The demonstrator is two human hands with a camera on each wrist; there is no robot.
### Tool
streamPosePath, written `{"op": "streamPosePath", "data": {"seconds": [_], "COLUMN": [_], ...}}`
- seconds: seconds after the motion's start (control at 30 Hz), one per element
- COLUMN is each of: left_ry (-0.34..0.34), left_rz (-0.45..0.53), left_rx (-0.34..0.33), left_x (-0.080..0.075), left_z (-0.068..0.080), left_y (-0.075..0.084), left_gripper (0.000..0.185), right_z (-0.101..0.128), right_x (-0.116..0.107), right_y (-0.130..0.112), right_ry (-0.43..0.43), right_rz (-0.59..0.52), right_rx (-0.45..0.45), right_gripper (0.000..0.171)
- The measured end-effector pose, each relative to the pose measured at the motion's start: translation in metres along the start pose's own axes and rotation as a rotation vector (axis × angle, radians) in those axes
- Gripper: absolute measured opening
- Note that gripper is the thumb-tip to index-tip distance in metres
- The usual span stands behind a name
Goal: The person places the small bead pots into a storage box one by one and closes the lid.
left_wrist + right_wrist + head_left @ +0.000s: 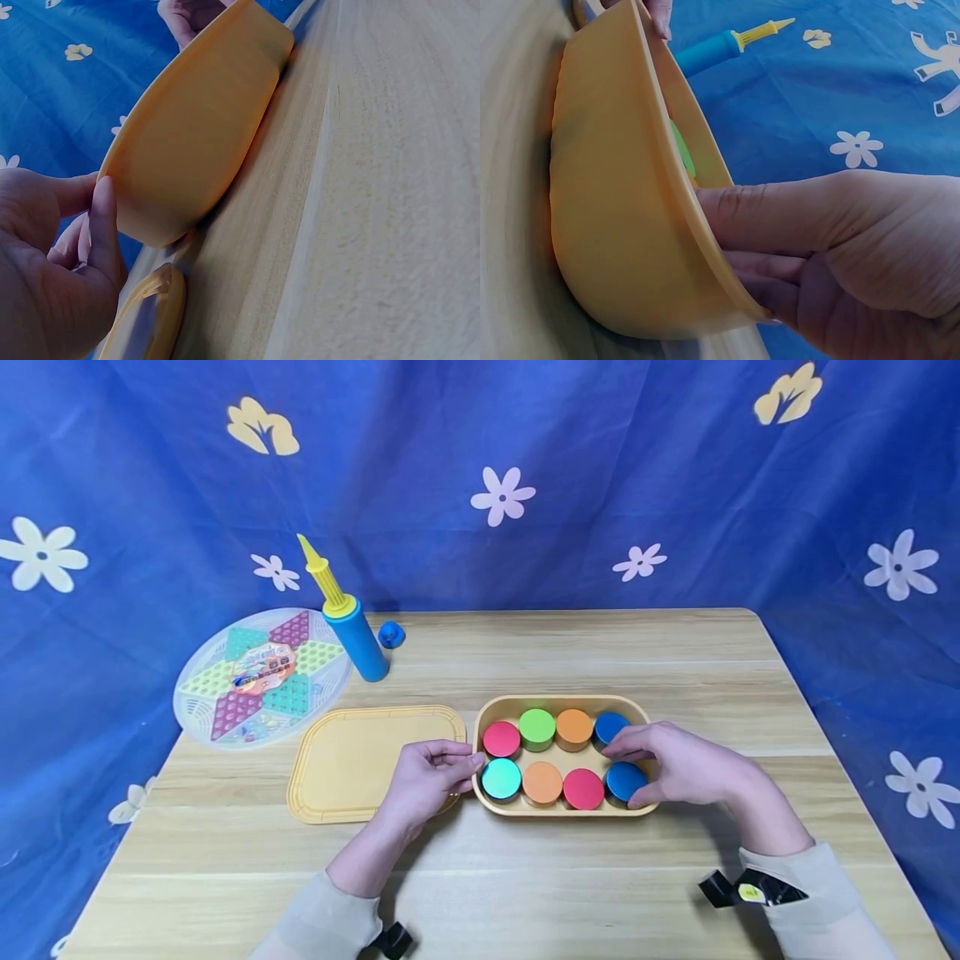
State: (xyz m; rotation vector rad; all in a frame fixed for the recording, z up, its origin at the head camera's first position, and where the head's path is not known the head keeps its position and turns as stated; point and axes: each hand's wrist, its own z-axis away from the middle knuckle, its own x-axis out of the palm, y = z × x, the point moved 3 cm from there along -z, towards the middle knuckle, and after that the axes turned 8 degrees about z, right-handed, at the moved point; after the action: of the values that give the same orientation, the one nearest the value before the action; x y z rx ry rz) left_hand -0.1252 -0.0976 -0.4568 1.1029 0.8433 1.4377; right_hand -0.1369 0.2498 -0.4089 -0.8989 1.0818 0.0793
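A yellow oblong box (562,815) stands on the table, holding two rows of short round pieces with coloured tops. My left hand (438,772) pinches the box's left end at the rim between thumb and fingers, as the left wrist view also shows. From the right, my right hand (686,764) reaches over the opposite end. Its thumb and fingers span the near blue cylinder (624,779), fingertips beside the far blue cylinder (609,727). Red, green, orange and turquoise pieces fill the other spots. In the right wrist view the box wall (622,195) hides the right fingertips.
A flat yellow lid (352,768) lies left of the box, close to my left hand. Behind it are a clear round Chinese checkers board (198,693), a blue and yellow hand pump (362,643) and a small blue object (391,634). Blue flowered cloth (570,435) surrounds the table.
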Motion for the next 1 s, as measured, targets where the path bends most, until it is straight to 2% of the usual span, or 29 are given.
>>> {"op": "streamPosePath", "data": {"seconds": [0.23, 0.5, 0.83, 1.0], "left_ry": [-0.002, -0.016, -0.013, -0.007], "left_rz": [-0.011, -0.008, -0.013, -0.010], "left_rx": [0.009, 0.007, 0.015, 0.016], "left_x": [-0.001, -0.001, 0.001, 0.001], "left_z": [-0.001, 0.000, 0.002, 0.002], "left_y": [0.001, 0.000, 0.004, 0.004], "left_gripper": [0.021, 0.024, 0.023, 0.022], "right_z": [0.002, 0.005, 0.005, 0.005], "right_x": [0.000, -0.003, -0.011, -0.013], "right_y": [0.002, 0.003, 0.007, 0.007], "right_ry": [0.037, 0.053, 0.105, 0.124], "right_rz": [-0.058, -0.153, -0.075, -0.078], "right_rx": [-0.040, -0.045, -0.029, -0.018], "right_gripper": [0.058, 0.058, 0.055, 0.055]}}
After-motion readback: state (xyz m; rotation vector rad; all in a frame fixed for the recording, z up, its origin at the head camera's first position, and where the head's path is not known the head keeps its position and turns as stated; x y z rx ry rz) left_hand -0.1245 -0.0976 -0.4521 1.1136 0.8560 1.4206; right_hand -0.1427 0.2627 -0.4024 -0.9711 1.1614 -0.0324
